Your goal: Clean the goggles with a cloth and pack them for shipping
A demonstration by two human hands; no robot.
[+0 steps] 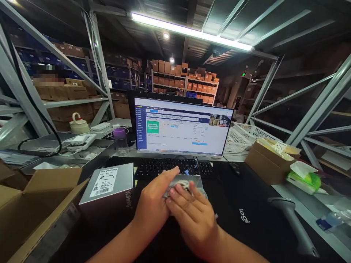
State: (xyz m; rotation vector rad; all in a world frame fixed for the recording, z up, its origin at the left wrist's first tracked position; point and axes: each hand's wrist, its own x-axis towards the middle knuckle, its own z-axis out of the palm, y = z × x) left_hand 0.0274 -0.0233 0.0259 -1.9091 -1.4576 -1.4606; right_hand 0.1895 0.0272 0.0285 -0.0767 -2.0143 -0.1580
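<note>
Both hands are close together over the black desk mat in front of the keyboard. My left hand (153, 193) and my right hand (193, 217) press around a transparent plastic bag (186, 186), which holds something silvery and crumpled. The hands hide much of its contents. Left of my left hand stands a dark box with a grey top (109, 186), marked "Wokening" and bearing a white barcode label. The black keyboard (171, 168) lies just beyond my fingertips.
A lit monitor (182, 126) stands behind the keyboard. An open cardboard box (33, 208) sits at left. To the right are a black barcode scanner (290, 223), a cardboard box with papers (270, 162), and white baskets (244, 137). Metal shelving with cartons surrounds the desk.
</note>
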